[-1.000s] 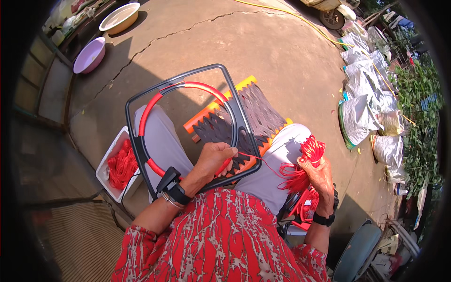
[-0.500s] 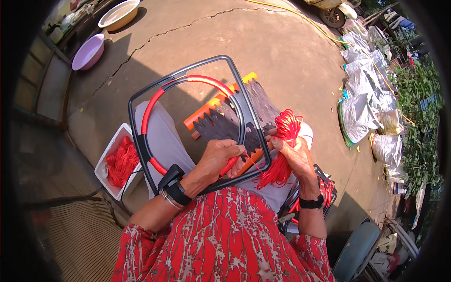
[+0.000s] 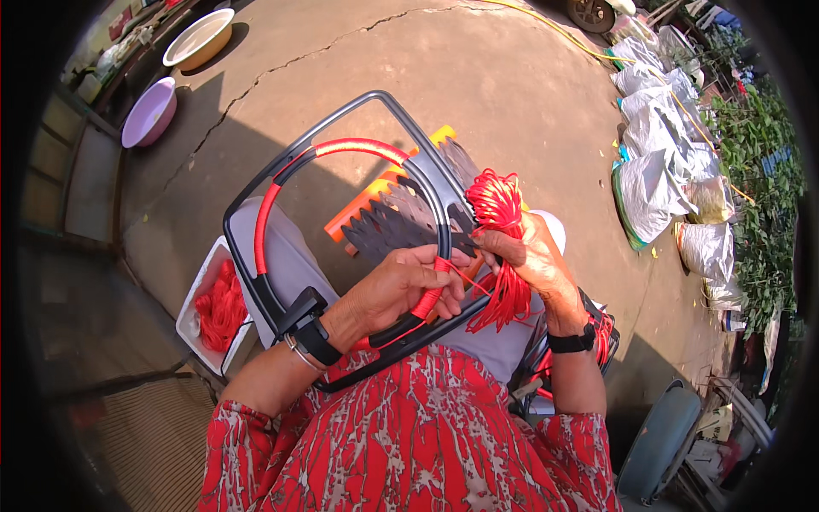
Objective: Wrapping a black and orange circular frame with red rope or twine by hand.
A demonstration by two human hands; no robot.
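A black rounded frame with a ring inside it lies tilted over my lap. Red cord is wound tightly round stretches of the ring, with bare black between. My left hand is closed round the ring's lower right, fingers at the red winding. My right hand grips a looped bundle of red cord just right of the frame; its loose lower loops hang below the fingers. A thin strand runs from the winding toward the bundle. My palms hide parts of both things.
Beyond my knees lie orange tubes and dark jagged-edged sheets. A white box of red cord stands left. Another corded frame is at my right. Basins stand far left; white sacks line the right.
My left hand has shifted, its fingers now round the ring. The right hand and cord bundle have moved up and left, closer to the frame. The frame has shifted slightly left.
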